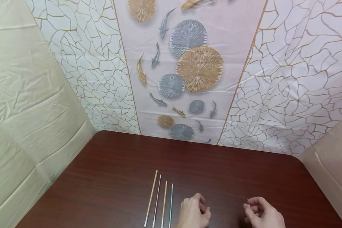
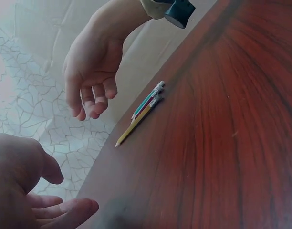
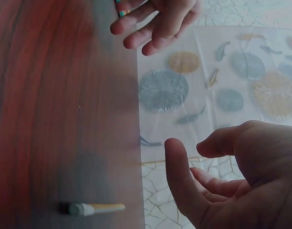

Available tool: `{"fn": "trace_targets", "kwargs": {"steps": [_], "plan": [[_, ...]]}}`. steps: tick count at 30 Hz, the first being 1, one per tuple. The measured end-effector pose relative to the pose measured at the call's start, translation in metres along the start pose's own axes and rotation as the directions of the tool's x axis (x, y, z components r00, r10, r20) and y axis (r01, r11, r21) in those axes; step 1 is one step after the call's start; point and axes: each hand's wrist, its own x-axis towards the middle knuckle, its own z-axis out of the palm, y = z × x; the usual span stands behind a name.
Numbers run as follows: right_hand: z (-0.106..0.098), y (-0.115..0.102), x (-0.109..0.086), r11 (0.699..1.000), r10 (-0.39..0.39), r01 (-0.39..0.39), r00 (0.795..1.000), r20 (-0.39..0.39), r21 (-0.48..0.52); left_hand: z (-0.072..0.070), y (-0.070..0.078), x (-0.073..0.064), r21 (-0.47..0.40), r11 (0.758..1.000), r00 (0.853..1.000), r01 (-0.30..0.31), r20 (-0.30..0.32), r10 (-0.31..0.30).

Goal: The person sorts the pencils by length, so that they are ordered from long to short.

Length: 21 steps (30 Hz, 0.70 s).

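Note:
Several pencils lie side by side on the table, left of my left hand in the head view. The teal pencil is nearest to that hand. Beyond it come a yellow pencil, a dark red pencil and a longer-looking yellow pencil. My left hand is loosely bent above the tabletop with nothing in it. On the right, my right hand hovers with thumb and fingertips apart, also holding nothing. Below it in the right wrist view lies a yellow pencil, eraser end toward the camera.
The dark wooden table has rounded far corners. Behind it hangs a patterned cloth with fish and round motifs. Plain beige cloth hangs along the left side, and more cloth along the right.

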Motion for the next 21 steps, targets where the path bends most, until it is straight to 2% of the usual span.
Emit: {"fn": "trace_targets", "kwargs": {"steps": [3, 6, 16, 21], "plan": [[-0.007, -0.003, 0.005, 0.99, 0.123, -0.128, 0.989, 0.082, 0.052, 0.003, 0.001, 0.0, 0.004, 1.0, 1.0, 0.0, -0.015, 0.0], [-0.014, -0.003, 0.009, 0.979, 0.175, -0.186, 0.976, 0.129, 0.086, 0.006, 0.002, 0.001, 0.016, 1.0, 0.999, 0.008, -0.034, -0.007], [-0.021, 0.004, 0.01, 0.978, 0.169, -0.182, 0.978, 0.122, 0.105, 0.013, 0.012, 0.006, 0.023, 0.998, 0.998, 0.06, -0.027, -0.06], [-0.019, 0.01, 0.008, 0.989, 0.121, -0.126, 0.991, 0.061, 0.082, 0.018, 0.015, 0.006, 0.016, 0.996, 0.996, 0.092, -0.022, -0.092]]}}
